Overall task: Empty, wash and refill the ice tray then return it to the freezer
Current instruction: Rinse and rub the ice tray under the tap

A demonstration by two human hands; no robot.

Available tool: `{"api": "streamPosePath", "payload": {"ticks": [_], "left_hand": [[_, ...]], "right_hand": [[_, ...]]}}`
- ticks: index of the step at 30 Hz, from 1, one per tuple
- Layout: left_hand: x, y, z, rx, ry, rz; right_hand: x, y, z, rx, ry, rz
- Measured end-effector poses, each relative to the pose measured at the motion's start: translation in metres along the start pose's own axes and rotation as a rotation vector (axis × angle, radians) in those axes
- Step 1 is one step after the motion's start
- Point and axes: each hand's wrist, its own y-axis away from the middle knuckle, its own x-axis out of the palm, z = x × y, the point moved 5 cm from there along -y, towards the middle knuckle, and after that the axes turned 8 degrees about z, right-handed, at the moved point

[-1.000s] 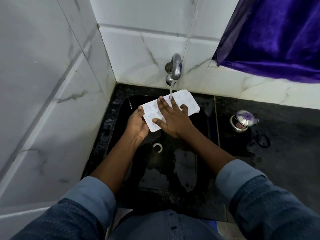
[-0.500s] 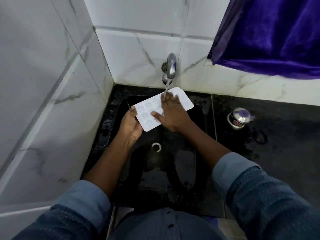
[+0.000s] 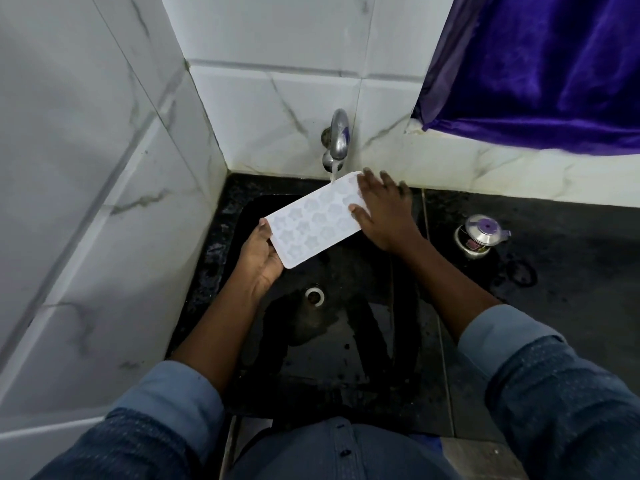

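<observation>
Head view: the white ice tray is held over the black sink, its far end under water running from the tap. The left hand grips the end farthest from the tap. The right hand presses flat, fingers spread, on the end nearest the tap.

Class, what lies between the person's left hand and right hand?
The white ice tray spans from left hand to right hand, in the head view.
</observation>
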Motion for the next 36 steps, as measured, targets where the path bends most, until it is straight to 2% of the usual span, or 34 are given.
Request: {"api": "streamPosePath", "payload": {"ticks": [2,4,6,9,11,16,19,24,28,31,33,36], "left_hand": [[0.010,-0.004,0.004,-0.030,-0.016,0.021],[0.024,-0.010,0.011,-0.055,-0.028,0.030],[0.036,-0.021,0.018,-0.073,-0.074,0.044],[0.053,-0.040,0.031,-0.108,-0.144,0.030],[0.063,-0.050,0.038,-0.160,-0.200,-0.019],[0.079,-0.063,0.040,-0.215,-0.351,-0.018],[0.069,-0.064,0.024,-0.131,-0.436,-0.072],[0.034,-0.057,-0.027,0.054,-0.439,-0.147],[0.015,-0.045,-0.074,0.198,-0.485,-0.176],[0.008,-0.027,-0.101,0.276,-0.586,-0.207],[-0.004,-0.023,-0.106,0.299,-0.659,-0.231],[-0.025,-0.024,-0.094,0.287,-0.692,-0.261]], "right_hand": [[-0.007,0.000,-0.012,0.116,-0.302,-0.114],[-0.009,-0.001,-0.028,0.280,-0.630,-0.126],[-0.017,0.002,-0.044,0.393,-0.775,-0.168],[-0.031,0.008,-0.069,0.455,-0.817,-0.272],[-0.039,0.011,-0.082,0.468,-0.815,-0.298],[-0.048,0.016,-0.109,0.502,-0.865,-0.360],[-0.036,0.014,-0.108,0.522,-0.895,-0.309],[0.020,0.004,-0.077,0.555,-0.906,-0.080],[0.052,-0.014,-0.036,0.492,-1.051,0.046],[0.050,-0.019,-0.008,0.451,-1.182,0.027],[0.036,-0.019,0.002,0.413,-1.225,-0.049],[0.011,-0.015,0.006,0.271,-1.159,-0.185]]}}
